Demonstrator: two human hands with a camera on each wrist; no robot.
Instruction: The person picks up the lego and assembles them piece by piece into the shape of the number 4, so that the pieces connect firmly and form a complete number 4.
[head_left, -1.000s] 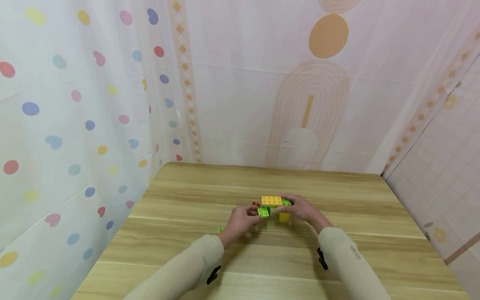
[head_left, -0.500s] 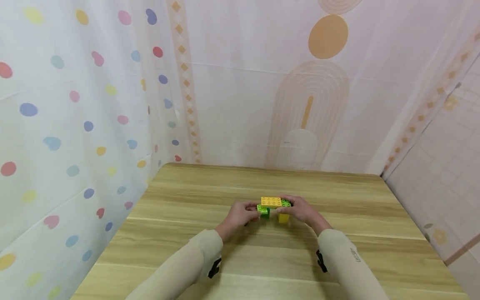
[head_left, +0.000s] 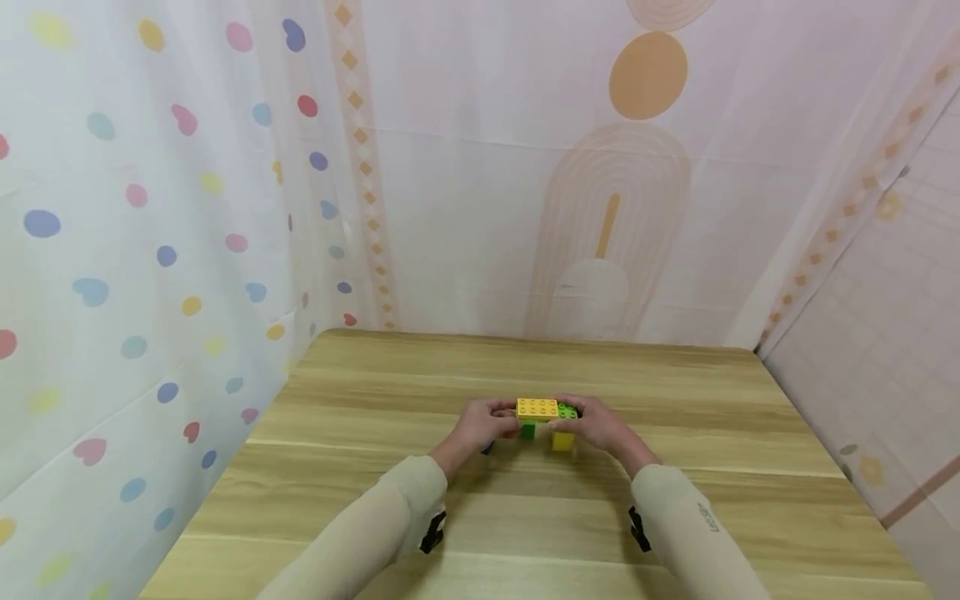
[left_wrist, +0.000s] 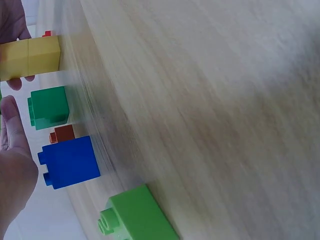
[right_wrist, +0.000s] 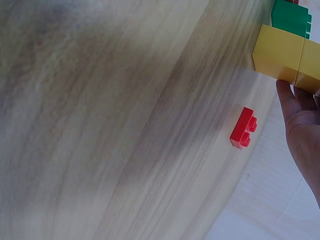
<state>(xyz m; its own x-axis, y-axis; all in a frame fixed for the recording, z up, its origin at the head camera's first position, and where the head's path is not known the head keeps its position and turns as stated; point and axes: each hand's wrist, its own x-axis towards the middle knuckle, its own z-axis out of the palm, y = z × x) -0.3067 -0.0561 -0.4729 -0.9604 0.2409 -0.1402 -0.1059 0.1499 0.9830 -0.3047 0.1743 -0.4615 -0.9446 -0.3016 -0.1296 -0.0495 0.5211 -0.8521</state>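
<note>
A yellow eight-stud brick (head_left: 537, 408) spans the top of a small build in the head view, its right end beside a light green brick (head_left: 567, 411). Stacked yellow bricks (right_wrist: 280, 52) stand under that right end. My right hand (head_left: 595, 423) grips this right side, fingers behind and thumb in front. At the other end, my left hand (head_left: 480, 425) pinches a light green brick, now almost wholly hidden beneath the yellow brick's left end. Below stands a dark green brick (left_wrist: 50, 107), apart from the yellow stack in the left wrist view.
Beside the dark green brick are a brownish-red brick (left_wrist: 63, 133) and a blue brick (left_wrist: 70, 162). Another light green brick (left_wrist: 142, 215) lies closer to the left wrist camera. A red brick (right_wrist: 243, 128) sits on the wooden table (head_left: 675, 517) near its far edge.
My left hand has brought its light green brick from in front of the yellow brick to under its left end. My right hand keeps its hold, nearly still.
</note>
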